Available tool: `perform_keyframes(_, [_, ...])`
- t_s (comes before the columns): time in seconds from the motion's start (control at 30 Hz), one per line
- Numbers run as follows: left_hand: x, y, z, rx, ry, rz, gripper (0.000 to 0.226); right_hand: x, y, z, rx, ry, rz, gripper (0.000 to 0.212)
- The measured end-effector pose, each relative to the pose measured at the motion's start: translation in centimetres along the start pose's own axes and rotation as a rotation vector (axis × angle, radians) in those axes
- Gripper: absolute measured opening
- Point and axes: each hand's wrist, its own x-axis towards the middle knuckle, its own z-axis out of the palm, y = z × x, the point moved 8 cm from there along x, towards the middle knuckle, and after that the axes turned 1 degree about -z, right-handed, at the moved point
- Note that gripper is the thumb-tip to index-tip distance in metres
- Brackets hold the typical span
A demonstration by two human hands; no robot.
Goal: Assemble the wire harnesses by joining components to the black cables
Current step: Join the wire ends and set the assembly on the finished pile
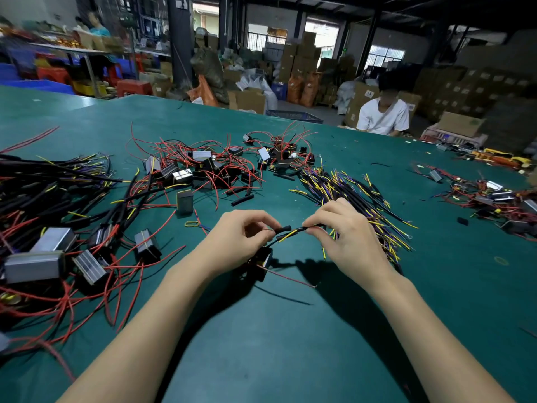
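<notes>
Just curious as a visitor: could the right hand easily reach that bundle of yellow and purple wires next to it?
Probably yes. The bundle of yellow and purple wires lies right beside the right hand with nothing between, though that hand is busy pinching a black cable.

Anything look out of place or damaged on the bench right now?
Nothing looks damaged. A yellow rubber band and short black sleeve pieces lie loose on the green table, apart from the wire piles.

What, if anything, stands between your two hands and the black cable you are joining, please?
Nothing visible does: the left hand and right hand already pinch the black cable above the green table.
</notes>
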Motion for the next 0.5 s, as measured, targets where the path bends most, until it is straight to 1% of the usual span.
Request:
perform_keyframes(0.27, [-0.26, 0.57, -0.46, 0.082, 0.004, 0.083, 0.02, -0.55, 0.13, 0.27, -0.022, -0.006, 0.014, 0.004])
perform_keyframes(0.5, [-0.16, 0.7, -0.34, 0.067, 0.004, 0.097, 0.016, -0.7, 0.22, 0.25, 0.003, -0.017, 0.01, 0.004])
